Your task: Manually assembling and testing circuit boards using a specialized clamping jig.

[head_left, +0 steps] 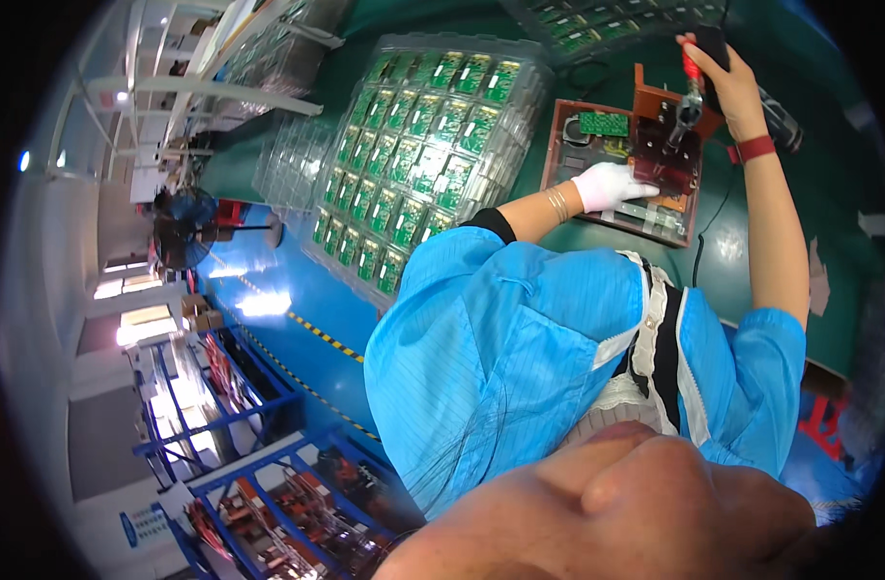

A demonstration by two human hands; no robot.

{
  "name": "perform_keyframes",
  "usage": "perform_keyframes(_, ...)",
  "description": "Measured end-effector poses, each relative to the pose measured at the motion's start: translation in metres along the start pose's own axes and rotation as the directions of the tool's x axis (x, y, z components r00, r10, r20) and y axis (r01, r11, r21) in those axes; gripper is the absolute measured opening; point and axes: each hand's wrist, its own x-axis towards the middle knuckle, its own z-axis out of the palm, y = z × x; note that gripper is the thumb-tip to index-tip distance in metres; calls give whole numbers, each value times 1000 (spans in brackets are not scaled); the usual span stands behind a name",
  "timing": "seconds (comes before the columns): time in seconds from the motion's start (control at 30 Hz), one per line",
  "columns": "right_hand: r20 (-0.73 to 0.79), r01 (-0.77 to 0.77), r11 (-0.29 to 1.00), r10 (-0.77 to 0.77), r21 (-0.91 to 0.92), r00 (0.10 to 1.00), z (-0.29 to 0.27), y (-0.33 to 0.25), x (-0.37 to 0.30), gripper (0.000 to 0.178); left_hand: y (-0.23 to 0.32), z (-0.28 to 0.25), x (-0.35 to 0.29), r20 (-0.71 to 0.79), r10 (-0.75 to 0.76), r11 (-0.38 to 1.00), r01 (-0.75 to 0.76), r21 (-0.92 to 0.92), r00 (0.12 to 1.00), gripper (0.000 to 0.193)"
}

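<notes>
My right hand (737,87) is closed around the red handle (691,64) of a metal toggle clamp (687,118), with a black block beside its fingers. This clamp stands over a reddish-brown test fixture (692,215), above a dark translucent plate (665,164). In a white glove, my left hand (607,187) lies at the fixture's near left side, fingers stretched toward the plate's lower edge. A small green circuit board (604,124) sits in the fixture's far left part. Whatever lies under the plate is hard to make out.
Left of the fixture lies a clear plastic tray (389,41) with rows of green circuit boards. Another board tray (597,41) is at the far edge. More clear trays (286,162) are stacked farther left. A black cable (718,217) runs along the green tabletop; a fan (185,227) stands beyond.
</notes>
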Motion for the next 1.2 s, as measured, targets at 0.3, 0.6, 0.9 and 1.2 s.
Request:
perform_keyframes(0.3, -72, -57, 991, 66, 125, 995, 2, -17, -11, 32, 15, -99, -65, -332, -222, 972, 234, -2, 917, 29)
perform_keyframes(0.6, -90, -92, 981, 109, 170, 990, 7, -26, -12, 36, -193, -208, -185, -762, -639, 418, 878, -234, 101, 33)
perform_keyframes(0.9, -124, -133, 984, 148, 122, 981, 8, -27, -15, 34, -254, -211, -156, -413, -904, -81, 993, -81, -107, 34)
perform_keyframes(1.2, -124, -202, 969, 220, 145, 967, 12, -31, -17, 31, -302, -237, -215, -528, -836, -134, 989, -65, -148, 31)
